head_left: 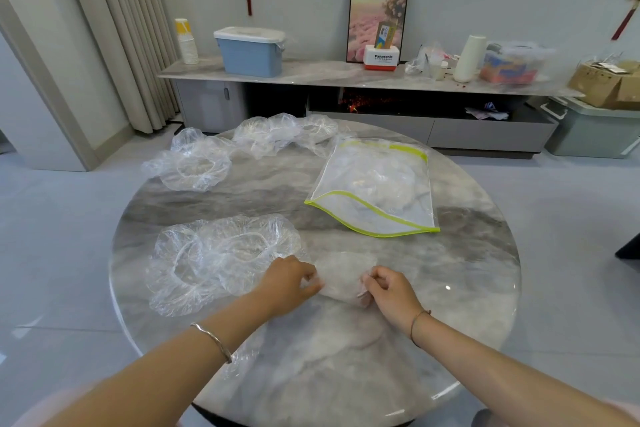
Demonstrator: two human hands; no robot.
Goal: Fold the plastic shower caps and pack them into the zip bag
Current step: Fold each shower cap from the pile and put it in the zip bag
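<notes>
Seen from above: round marble table (467,253). Near the front edge, left hand (289,282) and right hand (389,291), fingers curled and pinched on opposite ends of a small folded shower cap (341,276) lying on the tabletop. Just left of the hands, loose shower caps (218,256), crumpled and unfolded. Further back on the left, more clear caps (194,165), and another bunch (284,133) at the far edge. To the right of centre, zip bag (377,184) with yellow-green trim, lying flat, whitish folded plastic visible inside.
</notes>
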